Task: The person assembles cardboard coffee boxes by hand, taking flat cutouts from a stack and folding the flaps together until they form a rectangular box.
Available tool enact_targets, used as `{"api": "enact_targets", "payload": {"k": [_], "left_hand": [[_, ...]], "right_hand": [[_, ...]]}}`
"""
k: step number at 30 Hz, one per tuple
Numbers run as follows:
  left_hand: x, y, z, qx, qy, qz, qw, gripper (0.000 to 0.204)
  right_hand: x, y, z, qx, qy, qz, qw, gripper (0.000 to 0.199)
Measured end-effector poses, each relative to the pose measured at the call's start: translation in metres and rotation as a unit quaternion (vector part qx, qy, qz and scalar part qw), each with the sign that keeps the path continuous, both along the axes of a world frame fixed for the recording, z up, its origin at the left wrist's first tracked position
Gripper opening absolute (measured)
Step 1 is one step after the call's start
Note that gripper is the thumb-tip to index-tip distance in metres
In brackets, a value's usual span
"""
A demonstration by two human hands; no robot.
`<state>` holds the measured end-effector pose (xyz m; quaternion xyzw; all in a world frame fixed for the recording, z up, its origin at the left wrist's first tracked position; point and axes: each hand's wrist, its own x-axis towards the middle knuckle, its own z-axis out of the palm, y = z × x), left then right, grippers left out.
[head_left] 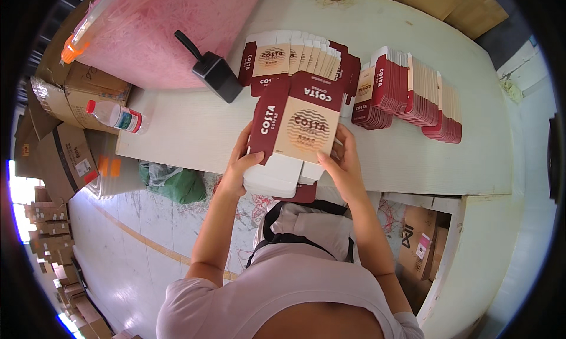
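Between my two hands is a flat, unfolded carton (306, 127), dark red and beige with white flaps along its lower edge. My left hand (240, 162) grips its left side, thumb on top of the red panel. On the right edge, my right hand (345, 162) pinches it with the thumb on the beige panel and the fingers behind. White flaps under it suggest more than one blank, but the exact number is hidden. Just beyond the held carton lies a fanned row of similar carton blanks (277, 59) on the table.
Further stacks of red and beige carton blanks (389, 91) stand on the table (413, 168) to the right. A black box-shaped device with a strap (217, 76) sits at the left, beside a large bag of pink shredded filler (159, 38). A plastic bottle (118, 116) lies near the left edge.
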<state>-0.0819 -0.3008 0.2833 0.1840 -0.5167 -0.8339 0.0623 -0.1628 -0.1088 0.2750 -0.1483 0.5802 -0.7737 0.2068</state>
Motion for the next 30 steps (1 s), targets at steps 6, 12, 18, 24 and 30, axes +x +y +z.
{"api": "enact_targets", "payload": {"k": [6,12,18,24,30], "left_hand": [[-0.028,0.019,0.004,0.005,0.047,-0.114,0.992,0.09],[-0.056,0.029,0.012,0.061,-0.047,-0.2,0.977,0.078],[-0.056,0.054,0.011,0.055,-0.016,-0.143,0.988,0.068],[-0.046,0.065,0.004,0.097,-0.004,-0.128,0.987,0.07],[-0.033,0.06,0.023,0.122,-0.01,-0.137,0.983,0.066]], "right_hand": [[-0.003,0.029,-0.004,0.025,0.09,-0.058,0.994,0.064],[0.001,0.063,0.008,0.091,0.213,-0.017,0.973,0.061],[0.0,0.062,0.0,0.18,0.273,-0.088,0.941,0.052],[0.015,0.065,-0.004,0.071,0.151,-0.099,0.981,0.068],[0.034,0.065,0.004,0.009,0.057,-0.03,0.998,0.088]]}}
